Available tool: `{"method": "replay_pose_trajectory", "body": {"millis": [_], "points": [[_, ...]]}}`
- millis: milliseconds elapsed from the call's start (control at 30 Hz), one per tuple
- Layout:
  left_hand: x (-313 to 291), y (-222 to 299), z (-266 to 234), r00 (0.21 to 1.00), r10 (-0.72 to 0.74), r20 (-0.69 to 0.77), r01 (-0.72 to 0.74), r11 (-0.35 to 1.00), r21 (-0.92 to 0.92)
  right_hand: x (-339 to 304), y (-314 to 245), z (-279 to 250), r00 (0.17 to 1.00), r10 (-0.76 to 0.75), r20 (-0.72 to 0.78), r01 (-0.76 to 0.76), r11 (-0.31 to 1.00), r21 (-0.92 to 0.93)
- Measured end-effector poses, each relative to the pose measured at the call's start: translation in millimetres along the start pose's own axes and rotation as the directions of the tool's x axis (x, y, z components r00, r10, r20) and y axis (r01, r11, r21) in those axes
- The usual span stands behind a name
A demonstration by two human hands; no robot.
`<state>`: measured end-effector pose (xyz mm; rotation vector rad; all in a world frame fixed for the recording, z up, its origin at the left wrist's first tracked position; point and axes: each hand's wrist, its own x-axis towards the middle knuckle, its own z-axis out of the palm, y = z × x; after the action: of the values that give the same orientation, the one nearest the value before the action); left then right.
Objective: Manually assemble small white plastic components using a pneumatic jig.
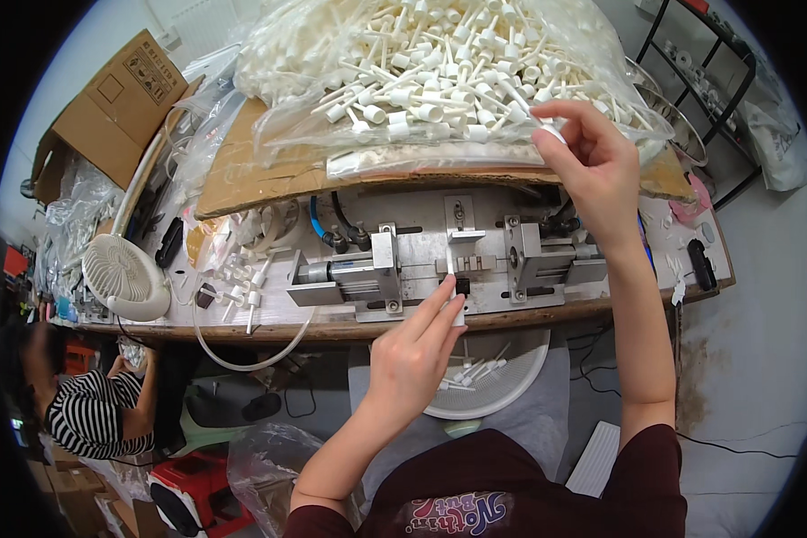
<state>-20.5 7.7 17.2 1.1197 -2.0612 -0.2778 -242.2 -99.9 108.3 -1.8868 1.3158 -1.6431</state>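
Observation:
My left hand (408, 357) is at the middle of a metal clamping fixture (462, 240), its fingers close together around a white plastic stemmed cap (451, 260). The stem of that piece points away from me, over the small metal holder; my fingers partly hide its cap end. Higher up on the right, my right hand (594, 170) pinches a second white stemmed cap (551, 131) between thumb and forefinger. It is at the near edge of a large heap of similar white stemmed caps (462, 67) in a clear plastic bag.
The heap rests on a cardboard sheet (233, 184) above the fixture. Below the table edge is a white round mesh basket (529, 381) with several pieces inside. On the left are a white fan (125, 276), loose caps (242, 285) and a seated person in stripes (99, 412).

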Motion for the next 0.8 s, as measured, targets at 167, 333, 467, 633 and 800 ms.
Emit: {"method": "replay_pose_trajectory", "body": {"millis": [167,333,467,633,800], "points": [[1,-15,21,0.997,0.082,-0.003,-0.081,0.982,0.173,-27,-10,1,0.997,0.061,0.038,-0.067,0.979,0.19],[15,-12,12,0.993,0.094,0.069,-0.108,0.967,0.229,-49,-24,6,0.981,0.192,0.033,-0.192,0.914,0.357],[17,-11,9,0.994,0.062,0.089,-0.08,0.975,0.209,-66,-13,3,0.997,0.063,0.04,-0.07,0.976,0.208],[17,-10,10,0.996,0.029,0.09,-0.046,0.981,0.19,-86,-6,2,0.996,-0.052,0.067,0.049,0.997,0.057],[17,-11,8,0.994,0.039,0.1,-0.058,0.978,0.202,-106,-12,-1,0.967,-0.162,0.197,0.193,0.969,-0.152]]}}
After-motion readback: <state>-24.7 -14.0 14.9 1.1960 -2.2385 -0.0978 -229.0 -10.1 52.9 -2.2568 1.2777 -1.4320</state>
